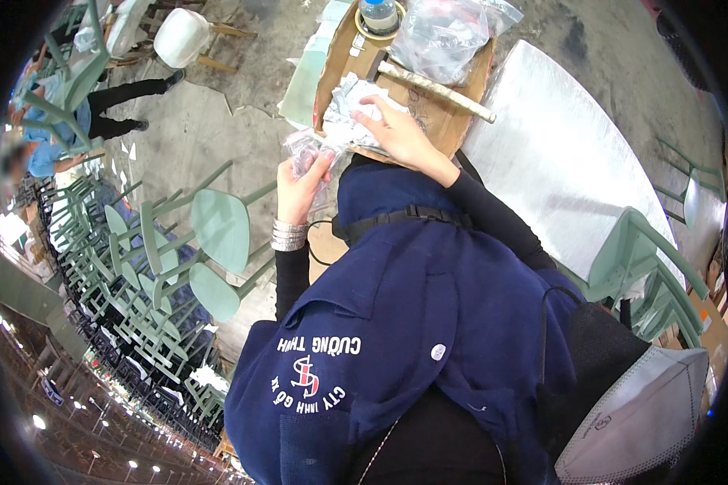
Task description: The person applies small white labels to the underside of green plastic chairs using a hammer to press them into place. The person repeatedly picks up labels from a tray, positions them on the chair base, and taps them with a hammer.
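My left hand (299, 187), with silver bangles at its wrist, is closed around a crumpled clear plastic bag (306, 153) beside the near left corner of a cardboard tray (429, 105). Whatever is inside the bag is too small to make out. My right hand (404, 141) reaches over the tray, its thumb and fingers apart, touching a heap of small white pieces (352, 97) that look like paper or packets. Beyond that hand, a pale rod-like stick (441, 90) lies slantwise across the tray.
A large clear bag (441, 40) fills the tray's far part, next to a water bottle (378, 14) in a round holder. To the right stands a pale tabletop (574, 153) and green chairs (635, 259). Many green chairs (221, 230) crowd the left, where another person (57, 121) handles one.
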{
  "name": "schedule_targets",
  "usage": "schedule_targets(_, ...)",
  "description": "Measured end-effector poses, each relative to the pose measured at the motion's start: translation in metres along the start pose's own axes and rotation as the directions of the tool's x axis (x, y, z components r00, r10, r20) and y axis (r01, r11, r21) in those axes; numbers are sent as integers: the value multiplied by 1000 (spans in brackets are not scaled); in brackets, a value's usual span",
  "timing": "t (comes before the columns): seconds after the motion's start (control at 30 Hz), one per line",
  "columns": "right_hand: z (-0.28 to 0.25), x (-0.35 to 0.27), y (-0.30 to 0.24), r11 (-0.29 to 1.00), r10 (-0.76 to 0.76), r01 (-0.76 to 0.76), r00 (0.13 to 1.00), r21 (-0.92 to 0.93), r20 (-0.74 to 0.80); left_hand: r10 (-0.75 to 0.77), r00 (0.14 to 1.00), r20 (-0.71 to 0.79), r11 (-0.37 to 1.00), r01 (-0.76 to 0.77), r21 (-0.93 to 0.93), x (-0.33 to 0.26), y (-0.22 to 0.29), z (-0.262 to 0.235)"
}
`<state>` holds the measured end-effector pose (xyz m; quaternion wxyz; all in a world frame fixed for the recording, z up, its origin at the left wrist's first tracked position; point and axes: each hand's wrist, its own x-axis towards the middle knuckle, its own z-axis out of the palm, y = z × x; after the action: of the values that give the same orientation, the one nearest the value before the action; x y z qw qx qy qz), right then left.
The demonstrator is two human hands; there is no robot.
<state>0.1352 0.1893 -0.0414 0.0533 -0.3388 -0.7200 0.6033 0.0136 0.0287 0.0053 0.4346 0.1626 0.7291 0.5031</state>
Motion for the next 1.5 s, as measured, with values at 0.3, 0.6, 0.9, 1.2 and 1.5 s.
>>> schedule_targets(0.3,-17,-6,-4,992,-95,99,994,-75,54,-69,948,310,904,191,-383,5,1,19)
schedule_targets(0.6,-16,-4,8,956,-136,146,989,256,-56,-59,968,244,977,107,-187,5,3,28)
schedule_targets(0.9,-20,-11,-10,693,71,-181,980,698,184,50,975,217,997,-37,-61,2,4,29)
schedule_targets(1.2,18,-7,34,920,-85,17,984,393,156,56,998,27,969,-48,-241,1,13,54)
schedule_targets(1.5,-15,-2,22,886,45,49,980,461,-191,114,961,-250,993,-111,25,33,-22,45)
